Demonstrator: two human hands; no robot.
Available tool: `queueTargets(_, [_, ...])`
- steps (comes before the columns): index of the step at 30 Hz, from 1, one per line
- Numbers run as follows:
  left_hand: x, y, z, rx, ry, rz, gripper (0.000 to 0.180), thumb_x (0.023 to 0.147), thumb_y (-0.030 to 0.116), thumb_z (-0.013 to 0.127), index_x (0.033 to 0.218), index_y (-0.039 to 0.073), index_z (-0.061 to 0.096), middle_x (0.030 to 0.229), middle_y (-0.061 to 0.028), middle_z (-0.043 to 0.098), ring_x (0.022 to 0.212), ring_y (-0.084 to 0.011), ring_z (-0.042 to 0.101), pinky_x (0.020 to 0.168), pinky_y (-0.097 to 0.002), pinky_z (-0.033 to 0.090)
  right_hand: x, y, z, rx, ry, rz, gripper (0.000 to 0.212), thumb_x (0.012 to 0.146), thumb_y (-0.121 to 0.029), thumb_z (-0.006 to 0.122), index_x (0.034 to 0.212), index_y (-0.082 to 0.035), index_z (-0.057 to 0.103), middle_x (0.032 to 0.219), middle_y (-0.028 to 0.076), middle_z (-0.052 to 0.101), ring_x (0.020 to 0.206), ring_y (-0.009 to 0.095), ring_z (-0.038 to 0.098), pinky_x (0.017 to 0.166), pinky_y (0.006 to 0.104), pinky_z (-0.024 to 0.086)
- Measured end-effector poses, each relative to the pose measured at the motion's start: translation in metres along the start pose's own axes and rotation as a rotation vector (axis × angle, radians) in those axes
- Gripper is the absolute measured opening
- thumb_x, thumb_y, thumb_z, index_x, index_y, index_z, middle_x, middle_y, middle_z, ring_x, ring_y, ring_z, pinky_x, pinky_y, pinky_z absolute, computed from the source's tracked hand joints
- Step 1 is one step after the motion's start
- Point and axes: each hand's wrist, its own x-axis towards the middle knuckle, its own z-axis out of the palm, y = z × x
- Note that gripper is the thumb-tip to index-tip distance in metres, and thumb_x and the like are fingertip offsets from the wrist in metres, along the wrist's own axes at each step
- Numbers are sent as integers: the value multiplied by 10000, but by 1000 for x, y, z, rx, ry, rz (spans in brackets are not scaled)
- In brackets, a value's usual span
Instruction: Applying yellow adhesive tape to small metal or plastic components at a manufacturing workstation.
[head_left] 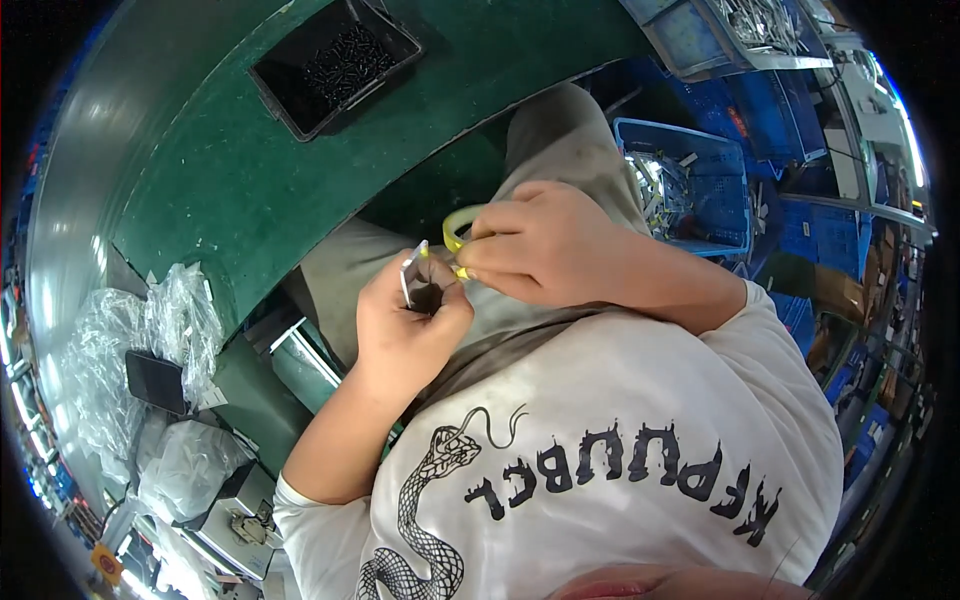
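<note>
My left hand (405,325) is closed around a thin, bent, silver-white strip (406,280), above my lap. A small yellow patch shows near the strip's upper end. Close beside it, my right hand (550,245) grips a roll of yellow tape (451,232), its ring standing out past the fingers. A short yellow bit (461,272) shows at the right fingertips, between the two hands. Whether it still joins the roll is hidden by the fingers.
Small black parts fill a black bin (290,112) on the green table (200,195). Right of my leg stands a blue basket (728,190) of metal pieces, below a crate (690,35) of thin rods. Clear plastic bags (105,350) and a dark flat rectangle (155,382) lie left.
</note>
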Motion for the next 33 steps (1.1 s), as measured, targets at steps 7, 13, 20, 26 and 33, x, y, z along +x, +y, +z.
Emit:
queueTargets(7, [3,8,1,-238,37,-5,145,1012,160,525,1006,15,524,769,-28,585,612,-57,520,540,-210,429,8,-3,-10,384,-42,219,91,847,-148,700,875,-61,696,737,48,576,609,228,569,534,353,430])
queueTargets(13, [4,4,-6,-87,-129,-78,247,1065,206,406,994,3,526,760,-43,598,583,-88,544,542,-235,453,9,0,-14,544,-48,268,120,894,-147,687,876,-29,687,714,68,564,597,189,545,537,328,403])
queueTargets(20, [6,4,-11,-23,-190,-123,262,1059,195,429,930,-8,534,661,-46,588,574,-100,552,542,-252,450,8,2,-15,605,-72,338,130,900,-150,683,873,-23,684,709,64,557,601,181,531,546,321,391])
queueTargets(26, [5,1,-8,-23,-180,-114,245,1049,175,447,942,-23,542,683,-62,610,586,-109,569,550,-257,464,9,3,-13,619,-66,330,135,903,-151,682,874,-19,684,717,69,566,608,184,536,548,316,396])
queueTargets(33, [4,0,-7,19,-182,-90,244,1052,189,444,981,-19,551,734,-65,619,613,-113,573,578,-248,474,9,3,-13,628,-80,348,134,905,-151,681,881,-19,689,723,67,577,614,173,541,551,313,398])
